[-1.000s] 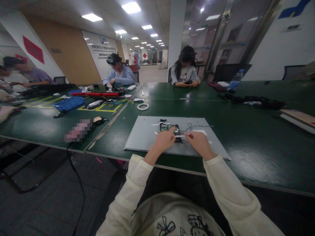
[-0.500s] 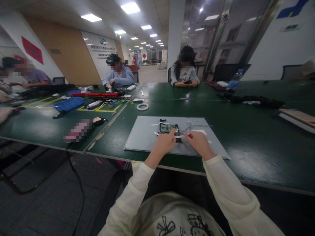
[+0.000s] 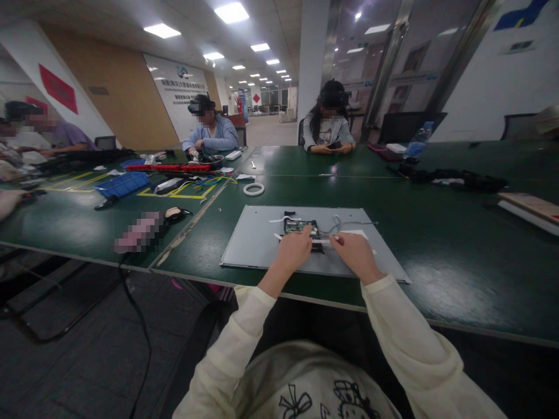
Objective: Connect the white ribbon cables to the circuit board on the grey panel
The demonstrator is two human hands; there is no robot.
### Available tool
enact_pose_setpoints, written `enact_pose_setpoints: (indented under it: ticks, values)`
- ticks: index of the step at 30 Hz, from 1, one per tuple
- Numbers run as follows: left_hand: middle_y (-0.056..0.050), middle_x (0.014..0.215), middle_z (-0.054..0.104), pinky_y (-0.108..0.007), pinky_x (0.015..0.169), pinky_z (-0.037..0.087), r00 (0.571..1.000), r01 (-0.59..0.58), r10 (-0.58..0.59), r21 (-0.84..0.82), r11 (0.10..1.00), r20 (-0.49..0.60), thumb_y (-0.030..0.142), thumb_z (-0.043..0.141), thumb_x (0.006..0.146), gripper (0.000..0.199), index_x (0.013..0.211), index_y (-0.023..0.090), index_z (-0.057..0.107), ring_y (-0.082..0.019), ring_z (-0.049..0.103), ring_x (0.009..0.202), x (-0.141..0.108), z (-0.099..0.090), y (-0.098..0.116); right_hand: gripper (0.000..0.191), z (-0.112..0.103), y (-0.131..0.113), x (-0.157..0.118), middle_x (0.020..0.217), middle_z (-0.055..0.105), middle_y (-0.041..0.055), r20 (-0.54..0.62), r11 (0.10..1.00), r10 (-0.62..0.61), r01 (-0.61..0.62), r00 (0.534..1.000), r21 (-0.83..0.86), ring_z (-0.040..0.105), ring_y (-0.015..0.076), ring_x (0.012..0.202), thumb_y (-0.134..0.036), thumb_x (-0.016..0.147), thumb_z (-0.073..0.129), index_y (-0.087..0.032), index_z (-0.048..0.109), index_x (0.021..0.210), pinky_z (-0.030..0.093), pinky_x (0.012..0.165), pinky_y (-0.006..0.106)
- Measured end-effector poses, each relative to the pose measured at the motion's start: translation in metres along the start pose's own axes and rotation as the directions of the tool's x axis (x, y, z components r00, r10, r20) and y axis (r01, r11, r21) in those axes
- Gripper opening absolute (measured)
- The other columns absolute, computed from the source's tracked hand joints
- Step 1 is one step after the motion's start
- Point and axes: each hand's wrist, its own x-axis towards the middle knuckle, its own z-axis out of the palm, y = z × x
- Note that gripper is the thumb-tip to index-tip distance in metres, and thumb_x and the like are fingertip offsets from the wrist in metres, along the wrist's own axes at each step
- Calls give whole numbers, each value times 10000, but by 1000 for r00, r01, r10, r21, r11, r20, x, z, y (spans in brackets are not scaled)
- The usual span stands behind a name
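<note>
Green table (image 3: 458,250) lies under the panel and runs out past it on both sides. One person in blue (image 3: 218,137) sits beyond the panel to the left; one person in grey (image 3: 321,131) sits straight beyond it. Grey panel (image 3: 255,238) lies flat. Blue tray (image 3: 124,185) is left of the panel, farther off.

Left hand (image 3: 293,250) is over the panel's near half, index finger stretched onto or just above the board; can't tell if it pinches anything. Right hand (image 3: 356,251) is over the panel's near right part, thumb and finger pinching the strip's right end. Board (image 3: 297,226) is on the panel near its middle, partly hidden by the left hand. Grey cable (image 3: 358,223) lies toward the panel's far right. Roll (image 3: 254,189) is off the panel, just beyond its far left corner. Strip (image 3: 322,241) spans between the hands over the panel; its left end is hidden, and whether it's stuck down is unclear.

Change: versus half a second ago, right hand sits slightly farther right, strip runs less slanted, left index finger is a touch higher. Panel and board look unmoved. Likely the strip is being straightened beside the board: a small adjustment, placement probably not settled.
</note>
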Motion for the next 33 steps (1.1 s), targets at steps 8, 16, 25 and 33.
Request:
enact_pose_setpoints:
  ticks: [8,16,25,33]
  values:
    - [-104,913,647,-298,723,481,998,-52,52,12,999,32,256,354,916,355,1261,184,393,-216,633,874,3,3,2,416,-1,0,-1,613,613,67,-19,999,44,-44,999,2,544,171,603,-484,839,455,-177,562,578,239,525,268]
    - [-106,916,652,-306,729,480,996,-71,71,1,997,45,272,351,917,371,1273,173,388,-225,632,877,6,2,2,384,-2,0,-3,618,603,54,-14,998,60,-60,998,10,538,171,612,-491,811,512,-182,527,583,259,537,268]
    - [-95,869,665,-329,720,483,994,-89,87,15,996,65,259,351,913,381,1284,175,374,-240,643,852,7,7,1,357,-5,-3,-4,642,613,62,15,998,61,-61,998,-6,544,177,636,-466,810,520,-180,535,596,260,540,271]
    - [-91,919,658,-333,734,480,996,-69,70,-22,997,51,260,393,895,382,1273,199,385,-242,637,870,10,12,-2,377,-3,-4,-4,675,625,81,61,995,64,-59,996,-83,565,185,669,-485,821,500,-166,587,640,290,555,270]
